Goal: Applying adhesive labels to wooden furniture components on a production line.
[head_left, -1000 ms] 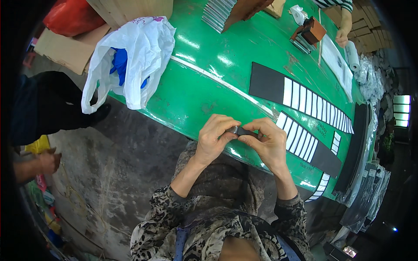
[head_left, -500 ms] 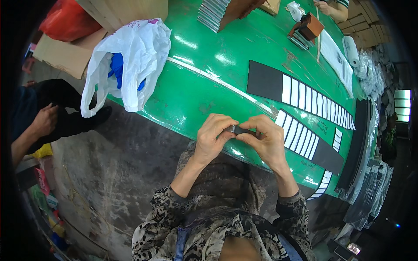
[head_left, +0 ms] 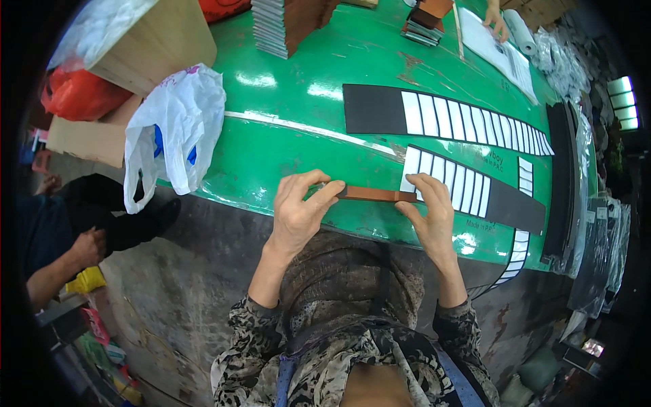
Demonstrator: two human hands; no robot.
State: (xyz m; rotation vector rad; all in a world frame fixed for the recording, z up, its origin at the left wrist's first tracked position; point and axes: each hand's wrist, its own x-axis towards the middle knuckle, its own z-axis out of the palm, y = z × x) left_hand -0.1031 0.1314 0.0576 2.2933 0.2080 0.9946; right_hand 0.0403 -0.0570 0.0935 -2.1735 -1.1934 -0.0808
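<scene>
A narrow brown strip (head_left: 373,195), perhaps leather, is held level between my hands above the near edge of the green table (head_left: 291,146). My left hand (head_left: 298,207) pinches its dark left end between thumb and fingers. At the other end, my right hand (head_left: 436,216) has thumb and fingertips around the strip, close to a small raised band. Just beyond my right hand lies a tapered black sheet (head_left: 508,203) with a row of white rectangles. Farther back is a similar black sheet (head_left: 374,110), also with white rectangles.
A white plastic bag (head_left: 193,122) with something blue inside sits at the table's left edge, near a wooden box (head_left: 159,51). Stacked brown pieces (head_left: 295,24) stand at the back. Another person's hand (head_left: 497,26) is far right; a seated person (head_left: 64,230) is at left.
My hands were close together over a small dark piece with a shiny bit. Now they are apart, with the brown strip stretched lengthwise between them. The view has also shifted.
</scene>
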